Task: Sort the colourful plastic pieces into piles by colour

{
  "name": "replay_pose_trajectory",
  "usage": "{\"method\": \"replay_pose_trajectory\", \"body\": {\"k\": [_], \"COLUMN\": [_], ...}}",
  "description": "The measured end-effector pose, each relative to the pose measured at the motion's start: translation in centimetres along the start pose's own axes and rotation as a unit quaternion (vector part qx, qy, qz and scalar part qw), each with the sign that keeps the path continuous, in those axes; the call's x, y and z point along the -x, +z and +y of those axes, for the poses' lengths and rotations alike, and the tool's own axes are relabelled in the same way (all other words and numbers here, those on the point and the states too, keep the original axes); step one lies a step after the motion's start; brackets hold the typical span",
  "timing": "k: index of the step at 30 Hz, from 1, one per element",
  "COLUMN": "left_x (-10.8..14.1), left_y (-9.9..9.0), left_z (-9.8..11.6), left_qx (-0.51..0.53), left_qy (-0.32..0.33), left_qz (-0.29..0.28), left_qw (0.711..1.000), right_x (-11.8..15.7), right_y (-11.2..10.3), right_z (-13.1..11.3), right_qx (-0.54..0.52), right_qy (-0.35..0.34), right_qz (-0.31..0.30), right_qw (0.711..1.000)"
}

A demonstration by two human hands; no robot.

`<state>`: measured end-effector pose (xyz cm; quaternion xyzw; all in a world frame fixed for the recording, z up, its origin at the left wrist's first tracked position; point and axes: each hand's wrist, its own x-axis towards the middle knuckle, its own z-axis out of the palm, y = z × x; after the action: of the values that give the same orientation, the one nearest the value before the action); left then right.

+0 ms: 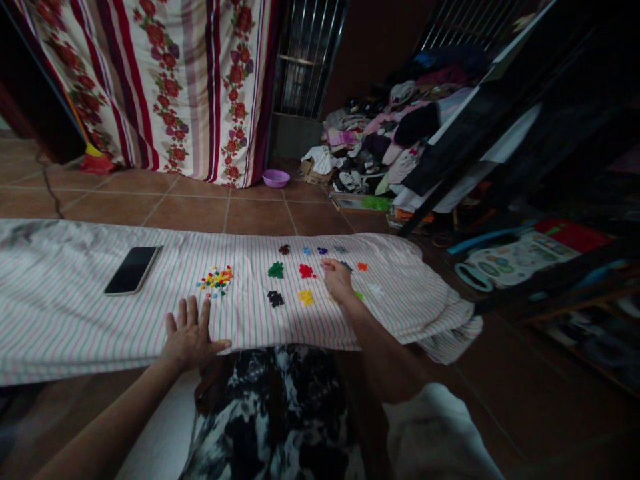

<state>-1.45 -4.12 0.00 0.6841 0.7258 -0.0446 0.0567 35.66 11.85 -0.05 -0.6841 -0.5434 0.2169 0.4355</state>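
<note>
My left hand lies flat with fingers spread on the striped cloth, just below a mixed-colour heap of tiny pieces. My right hand reaches over the sorted piles, thumb and fingertips pinched together; whatever they hold is too small to see. To its left are piles of red pieces, yellow pieces, green pieces and black pieces. Orange pieces and white pieces lie to its right. Brown pieces and dark blue pieces sit farther back. My right hand partly covers some piles.
A phone rests on the cloth at left. Beyond are a floral curtain, a purple basin, a red broom and a large heap of clothes. A dark slanted post stands at the right.
</note>
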Motion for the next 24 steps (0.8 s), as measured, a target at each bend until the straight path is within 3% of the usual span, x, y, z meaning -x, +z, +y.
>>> {"method": "replay_pose_trajectory", "body": {"k": [3, 6, 10, 14, 18, 24], "left_x": [0.0, 0.1, 0.1, 0.0, -0.1, 0.0], "left_y": [0.0, -0.2, -0.2, 0.1, 0.3, -0.2], "left_z": [0.0, 0.2, 0.2, 0.1, 0.0, 0.1], "left_qx": [-0.001, -0.005, -0.009, -0.004, -0.004, -0.002], "left_qy": [0.001, -0.003, -0.005, -0.001, 0.003, 0.002], "left_qz": [-0.001, -0.008, -0.006, 0.000, 0.006, -0.004], "left_qw": [1.000, 1.000, 1.000, 1.000, 1.000, 1.000], "right_x": [-0.2, 0.3, 1.2, 1.6, 1.6, 1.7], "right_y": [-1.4, -1.7, -0.4, 0.9, 1.2, 1.3], "right_z": [0.3, 0.5, -0.4, -1.3, -1.5, -0.6], "right_qx": [-0.024, -0.045, 0.073, 0.152, 0.135, 0.067], "right_qy": [0.022, 0.054, 0.043, -0.007, -0.025, 0.012], "right_qz": [0.008, -0.024, -0.063, -0.060, -0.077, -0.079], "right_qw": [0.999, 0.997, 0.994, 0.987, 0.988, 0.995]}}
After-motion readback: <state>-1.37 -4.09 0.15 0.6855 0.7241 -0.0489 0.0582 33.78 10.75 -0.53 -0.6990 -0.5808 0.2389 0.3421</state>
